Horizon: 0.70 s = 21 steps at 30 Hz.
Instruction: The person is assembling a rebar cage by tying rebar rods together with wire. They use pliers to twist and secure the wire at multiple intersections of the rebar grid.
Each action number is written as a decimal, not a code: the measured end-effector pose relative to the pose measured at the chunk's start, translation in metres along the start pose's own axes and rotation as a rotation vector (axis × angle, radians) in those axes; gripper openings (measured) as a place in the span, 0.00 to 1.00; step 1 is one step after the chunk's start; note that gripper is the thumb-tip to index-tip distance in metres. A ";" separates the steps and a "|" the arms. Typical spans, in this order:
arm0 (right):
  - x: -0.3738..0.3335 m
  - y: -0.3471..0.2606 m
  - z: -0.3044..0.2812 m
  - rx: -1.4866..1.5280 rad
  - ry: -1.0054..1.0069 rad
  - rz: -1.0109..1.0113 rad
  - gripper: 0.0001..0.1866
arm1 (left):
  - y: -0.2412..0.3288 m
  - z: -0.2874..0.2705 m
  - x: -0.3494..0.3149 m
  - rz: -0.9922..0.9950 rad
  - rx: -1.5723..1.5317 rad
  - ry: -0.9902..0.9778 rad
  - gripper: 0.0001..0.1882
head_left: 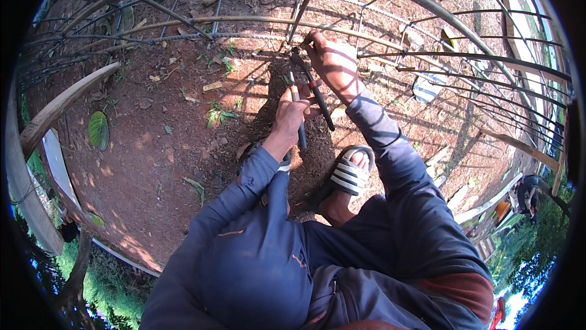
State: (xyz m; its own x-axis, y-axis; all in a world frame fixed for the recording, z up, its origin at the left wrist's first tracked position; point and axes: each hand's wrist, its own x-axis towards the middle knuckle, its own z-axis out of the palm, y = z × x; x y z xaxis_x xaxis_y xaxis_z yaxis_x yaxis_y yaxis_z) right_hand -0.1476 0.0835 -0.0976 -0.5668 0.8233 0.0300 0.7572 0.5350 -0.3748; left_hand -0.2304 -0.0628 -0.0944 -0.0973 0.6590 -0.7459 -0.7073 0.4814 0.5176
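Observation:
My left hand point(289, 115) is closed round a pair of dark, long-handled pincers point(318, 97). Their handles stand apart, and the jaws point up at a crossing of bars in a steel rebar cage point(250, 36). Beside the jaws, my right hand point(334, 63) has its fingers bent and pressed together at that same crossing. What those fingers pinch is too small and too shaded to make out.
Red-brown soil point(146, 165) with fallen leaves lies around my sandalled feet point(353, 173). The cage's bars curve across the top and down the right. A bent wooden pole point(67, 107) rises at the left, and a loose timber point(520, 148) lies at the right.

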 end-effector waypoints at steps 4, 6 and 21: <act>-0.002 0.005 0.005 0.018 0.036 -0.020 0.07 | 0.008 0.010 -0.006 0.019 -0.026 0.013 0.22; -0.003 0.004 0.005 0.019 0.047 -0.025 0.07 | 0.006 0.009 -0.004 0.048 0.014 0.009 0.19; -0.005 0.002 0.005 0.113 0.062 0.021 0.05 | -0.040 -0.004 0.029 0.265 0.080 0.059 0.11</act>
State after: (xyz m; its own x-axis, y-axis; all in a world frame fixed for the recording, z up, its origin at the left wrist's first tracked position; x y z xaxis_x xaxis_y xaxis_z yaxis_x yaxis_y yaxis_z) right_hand -0.1452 0.0797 -0.1034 -0.5276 0.8460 0.0771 0.7254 0.4958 -0.4774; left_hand -0.2079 -0.0652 -0.1381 -0.3138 0.7345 -0.6017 -0.5945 0.3421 0.7277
